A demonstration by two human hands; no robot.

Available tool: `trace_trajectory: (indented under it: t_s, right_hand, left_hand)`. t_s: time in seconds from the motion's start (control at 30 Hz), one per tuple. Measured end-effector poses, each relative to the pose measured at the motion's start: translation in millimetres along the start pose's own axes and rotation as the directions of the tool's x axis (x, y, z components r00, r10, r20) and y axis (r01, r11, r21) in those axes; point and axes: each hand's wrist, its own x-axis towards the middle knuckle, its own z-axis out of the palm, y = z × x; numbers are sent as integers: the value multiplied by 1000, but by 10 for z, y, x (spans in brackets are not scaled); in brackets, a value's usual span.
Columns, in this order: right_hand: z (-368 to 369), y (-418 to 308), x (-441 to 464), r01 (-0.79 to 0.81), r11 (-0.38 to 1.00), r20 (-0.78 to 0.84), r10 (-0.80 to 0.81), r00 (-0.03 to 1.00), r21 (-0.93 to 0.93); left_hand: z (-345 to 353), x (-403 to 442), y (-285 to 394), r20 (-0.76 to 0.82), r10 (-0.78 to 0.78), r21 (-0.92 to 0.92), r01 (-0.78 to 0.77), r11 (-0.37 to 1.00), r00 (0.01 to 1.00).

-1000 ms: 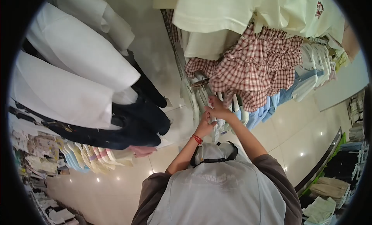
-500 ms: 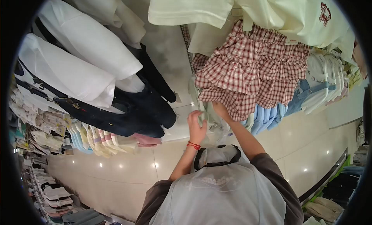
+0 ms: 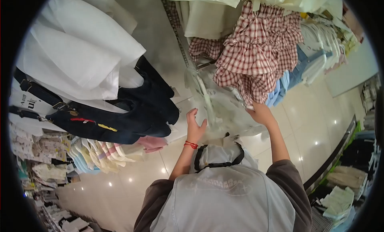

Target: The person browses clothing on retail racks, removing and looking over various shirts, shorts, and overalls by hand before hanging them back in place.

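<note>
My right hand [image 3: 263, 114] is closed at the lower hem of a red-and-white plaid ruffled garment [image 3: 250, 52], which is drawn down to a point there. Its fingertips are partly hidden by the hem. Clear plastic [image 3: 234, 116] hangs just beside these fingers. My left hand [image 3: 195, 127], with a red cord bracelet [image 3: 191, 145] at its wrist, is raised with thumb and fingers apart and holds nothing. Closest to it is a pale green garment [image 3: 208, 106] on the rack, under what looks like clear plastic.
At left hang white shirts [image 3: 86, 52] and dark navy overalls [image 3: 132, 112]. Light blue clothes [image 3: 282, 88] and several white tops [image 3: 326, 52] hang to the right of the plaid garment. A metal rack bar [image 3: 176, 32] runs behind it. Folded clothes [image 3: 348, 180] lie at lower right.
My right hand has come out from under the plaid garment, moving right to its hem. The pale green garment and plastic now show more. My left hand has shifted slightly left and down.
</note>
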Motion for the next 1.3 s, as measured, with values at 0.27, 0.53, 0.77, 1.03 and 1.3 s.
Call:
trace_trajectory:
  t_s: [0.27,0.53,0.77,1.03,1.3]
  right_hand:
    - [-287,-809,-1074,-113,990,-47,117,992,80]
    - [-912,-1116,-733,46,999,-411,-32,911,24]
    - [-811,-897,-367,-19,996,-384,52,922,88]
    - [-911,-1054,-246,102,967,-303,-28,953,234]
    - [-1092,-1116,-297,243,904,-356,-111,928,353]
  left_hand:
    - [-236,-117,209,377,150,-61,-137,989,914]
    - [-501,-409,-53,694,-90,-296,397,869,714]
    - [-594,-781,-107,96,-231,-127,242,962,968]
    - [-916,-953,133,-19,-303,-213,293,932,953]
    - [-1113,-1385,434,158,-344,-636,362,681,925]
